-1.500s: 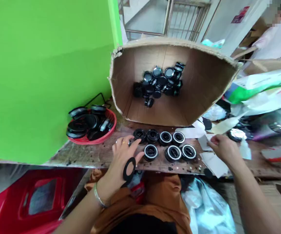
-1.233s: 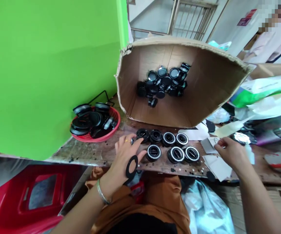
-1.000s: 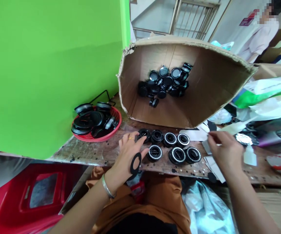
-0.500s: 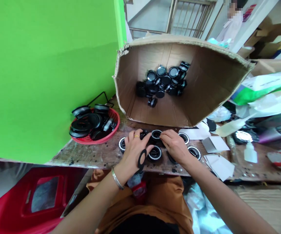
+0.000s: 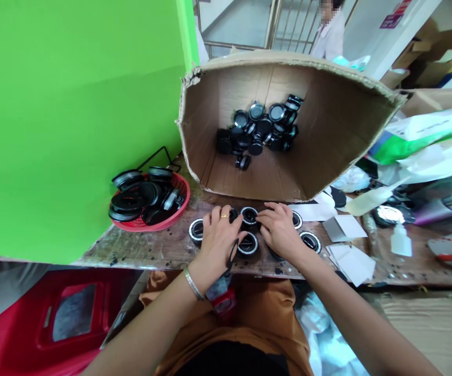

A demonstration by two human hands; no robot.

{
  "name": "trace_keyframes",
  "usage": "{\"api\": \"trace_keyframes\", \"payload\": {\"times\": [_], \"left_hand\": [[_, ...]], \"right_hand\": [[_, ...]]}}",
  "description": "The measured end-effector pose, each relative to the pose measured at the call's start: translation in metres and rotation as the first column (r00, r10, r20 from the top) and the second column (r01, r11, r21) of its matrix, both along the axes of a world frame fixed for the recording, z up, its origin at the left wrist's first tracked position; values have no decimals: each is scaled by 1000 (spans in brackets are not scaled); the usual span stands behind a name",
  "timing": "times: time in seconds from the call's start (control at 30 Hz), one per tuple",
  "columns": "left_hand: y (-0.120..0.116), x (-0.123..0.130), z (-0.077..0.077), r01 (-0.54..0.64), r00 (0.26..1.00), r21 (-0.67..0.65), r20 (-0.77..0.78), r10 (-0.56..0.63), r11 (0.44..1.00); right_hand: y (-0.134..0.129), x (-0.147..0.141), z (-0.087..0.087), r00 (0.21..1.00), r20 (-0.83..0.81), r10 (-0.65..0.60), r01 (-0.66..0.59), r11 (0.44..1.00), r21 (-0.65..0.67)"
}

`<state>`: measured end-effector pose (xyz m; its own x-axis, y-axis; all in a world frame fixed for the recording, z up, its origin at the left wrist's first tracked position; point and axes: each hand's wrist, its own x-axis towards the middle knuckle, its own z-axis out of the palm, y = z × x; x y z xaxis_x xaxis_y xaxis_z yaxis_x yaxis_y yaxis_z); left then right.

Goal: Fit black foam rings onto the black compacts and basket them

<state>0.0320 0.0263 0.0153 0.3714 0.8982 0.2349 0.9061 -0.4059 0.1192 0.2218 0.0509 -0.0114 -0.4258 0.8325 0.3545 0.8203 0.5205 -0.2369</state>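
Nearest are the brown trousers [image 5: 257, 308], with a red plastic stool [image 5: 18, 324] to the left and a pale, shiny bag [image 5: 327, 334] to the right. Beyond them, at the near edge of the wooden counter [image 5: 139, 248], the two hands are close but apart. The left hand [image 5: 220, 237] lies palm down, its thumb and forefinger spread, with a black ring [image 5: 232, 254] nearly edge-on by the thumb. The right hand [image 5: 278, 230] has its fingers bent; whether they pinch anything I cannot tell. Between the hands stands a back-row round black part [image 5: 249, 215] with a pale rim, the right fingertips at its side. Similar parts stand around them, some partly covered. Right of these lie white cards [image 5: 345, 228] and a small bottle [image 5: 401, 240]. To the left, a red basket [image 5: 159, 227] holds larger black pieces. Farther back, an open cardboard box [image 5: 339, 120] contains a pile of black round pieces [image 5: 264, 127], and beyond it a person [image 5: 332, 34] is beside a metal railing [image 5: 292, 23]
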Motion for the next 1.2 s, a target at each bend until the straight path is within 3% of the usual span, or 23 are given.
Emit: {"api": "trace_keyframes", "payload": {"times": [0.13,0.23,0.3,0.37,0.47,0.53,0.7,0.77,0.93,1.07,1.2], "left_hand": [[3,0,2,22,1000,10,-3,-22,1000],[1,-4,1,20,999,18,34,-21,1000],[-3,-7,-1,3,998,29,64,-5,1000],[-5,-8,-2,-11,997,42,77,7,999],[-6,-7,-3,-36,997,51,64,33,998],[-5,-7,-4,-57,997,66,50,54,996],[-4,-20,-3,-115,993,96,30,112,989],[-5,-26,-2,-128,992,84,19,127,988],[-7,-34,1,-154,988,84,39,151,984],[-11,-42,1,-186,982,88,45,182,979],[-17,-54,-2,-206,976,64,86,201,976]], "right_hand": [[-3,17,6,996,-83,15,-12,1000,27],[-12,64,7,965,-166,-203,224,967,120],[-21,104,5,876,-108,-469,481,863,154],[-31,140,1,736,21,-677,668,730,140],[-46,175,-5,626,111,-772,770,635,64],[-59,186,-6,640,68,-765,763,643,60],[-98,198,-4,774,66,-630,631,776,18],[-101,200,-5,779,53,-625,625,780,22],[-59,192,-9,760,-51,-648,650,753,103],[-20,183,-12,732,150,-665,668,743,32],[-8,180,-11,670,287,-685,724,688,-50]]}}
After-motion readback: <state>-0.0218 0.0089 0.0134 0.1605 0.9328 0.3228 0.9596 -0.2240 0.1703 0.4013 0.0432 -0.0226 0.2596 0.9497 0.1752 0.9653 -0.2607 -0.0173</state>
